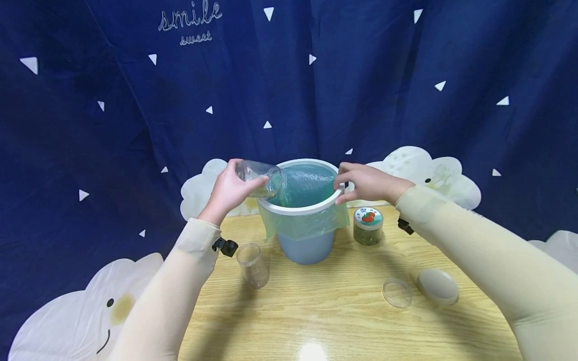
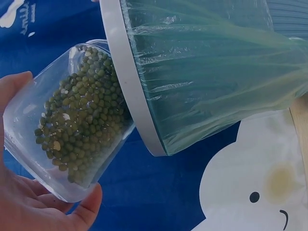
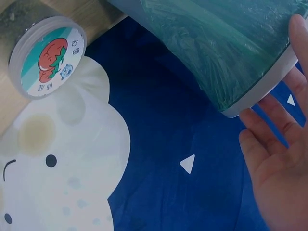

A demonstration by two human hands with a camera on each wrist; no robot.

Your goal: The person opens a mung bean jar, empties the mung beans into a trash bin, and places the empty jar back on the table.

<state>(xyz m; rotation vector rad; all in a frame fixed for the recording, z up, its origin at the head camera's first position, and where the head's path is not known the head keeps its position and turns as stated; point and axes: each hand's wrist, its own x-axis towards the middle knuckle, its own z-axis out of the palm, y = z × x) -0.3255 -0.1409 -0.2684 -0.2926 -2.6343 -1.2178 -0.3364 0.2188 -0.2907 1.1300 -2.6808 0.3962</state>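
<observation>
My left hand [image 1: 231, 189] grips a clear plastic jar [image 1: 259, 176], tilted with its mouth over the left rim of a bin [image 1: 307, 248] lined with a green bag [image 1: 293, 225]. In the left wrist view, green beans [image 2: 82, 113] lie inside the tipped jar [image 2: 29, 115], toward its mouth. On the bin's right side, my right hand [image 1: 366, 181] holds the white rim [image 1: 295, 211]. The right wrist view has the fingers of my right hand [image 3: 284, 149] at the rim [image 3: 255, 98], thumb on the bag side.
An empty clear jar [image 1: 254, 265] stands left of the bin. Right of it stands a jar with a tomato-print lid [image 1: 368, 225]. A clear lid [image 1: 397, 293] and a white lid [image 1: 438, 286] lie on the table [image 1: 334, 321] at front right. A blue curtain [image 1: 271, 75] hangs behind.
</observation>
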